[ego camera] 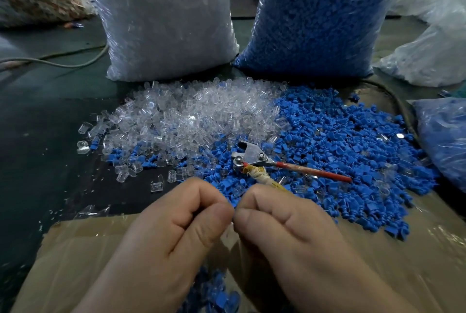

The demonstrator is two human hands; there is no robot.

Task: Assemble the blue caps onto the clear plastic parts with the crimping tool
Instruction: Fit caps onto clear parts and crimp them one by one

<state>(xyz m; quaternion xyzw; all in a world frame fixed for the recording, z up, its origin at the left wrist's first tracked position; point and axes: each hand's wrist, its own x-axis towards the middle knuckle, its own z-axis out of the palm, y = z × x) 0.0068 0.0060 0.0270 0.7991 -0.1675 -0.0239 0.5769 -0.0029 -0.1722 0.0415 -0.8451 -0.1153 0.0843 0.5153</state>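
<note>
1. Biggest first: two tall clear-film sacks stand at the back. The label-tagged sack of clear pieces [164, 22] is on the left, and the sack packed with blue pieces [322, 17] is on the right.
2. Under everything is a dark green worktable [45, 131]. A grey cable [63, 63] snakes across its far left, and more plastic bags crowd the room's edges.
3. At the near edge is a brown cardboard box [75, 249] with its flaps open and some blue pieces down inside.
4. Mid-table, the heap of small blue plastic caps [353, 151] butts against the heap of clear plastic parts [191, 116], and the two mingle where they meet.
5. Over the box, the left hand [176, 232] and right hand [290, 232] come together.
6. The metal-headed crimping tool with one red handle and one tape-wrapped handle [252, 156] lies untouched on the caps, just beyond the knuckles.
7. Smallest: on both hands the thumb is closed tight against the curled forefinger, and the two pinches meet. Whatever is pinched is hidden, so I can't tell.
8. It looks like a cap being seated by hand. The next move calls for the right hand to reach for the tool while the pair stays aligned.
</note>
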